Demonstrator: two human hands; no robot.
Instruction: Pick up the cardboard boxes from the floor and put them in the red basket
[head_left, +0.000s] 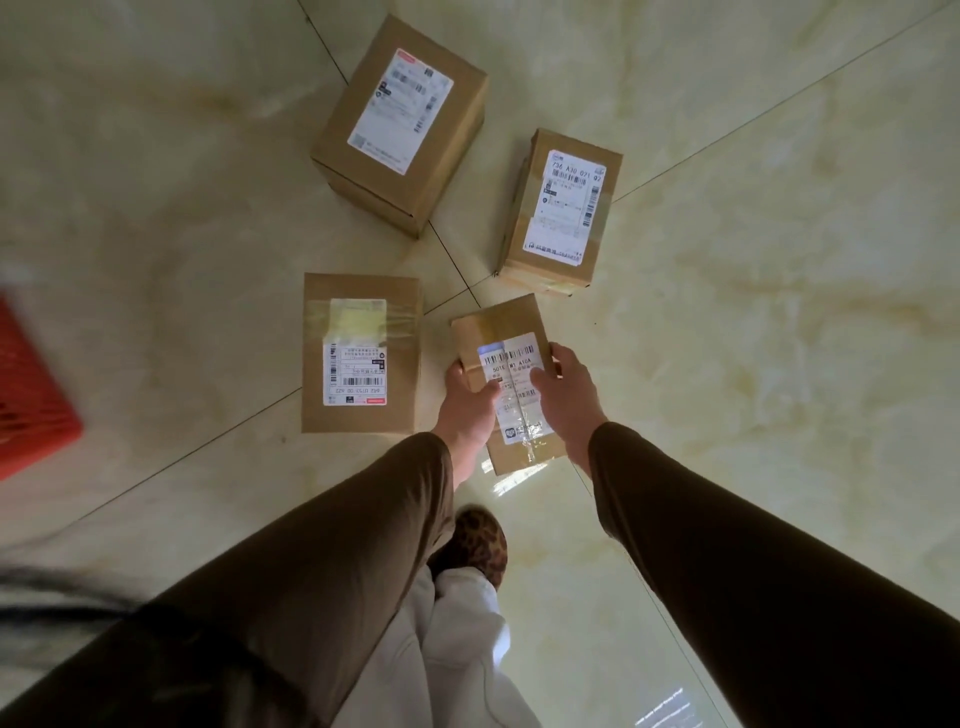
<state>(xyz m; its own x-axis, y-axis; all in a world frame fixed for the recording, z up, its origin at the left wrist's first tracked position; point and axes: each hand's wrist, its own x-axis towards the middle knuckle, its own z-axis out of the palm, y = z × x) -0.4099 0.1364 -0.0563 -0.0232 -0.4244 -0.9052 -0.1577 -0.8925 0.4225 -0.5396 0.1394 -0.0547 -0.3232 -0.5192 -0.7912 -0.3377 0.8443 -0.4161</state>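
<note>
Both hands grip a small taped cardboard box (501, 332) with a white barcode label, held just above the floor. My left hand (467, 405) clasps its left edge and my right hand (566, 395) its right edge. Three more cardboard boxes rest on the floor: a flat one (358, 415) just to the left, a large one (447, 156) farther off, and a medium one (524, 208) at the far right. A corner of the red basket (31, 395) shows at the left edge of the view.
The floor is glossy pale marble tile (753, 364) with dark grout lines. My leopard-print slipper (480, 545) and white trouser leg (457, 649) stand below the held box. Dark hair hangs at the lower left.
</note>
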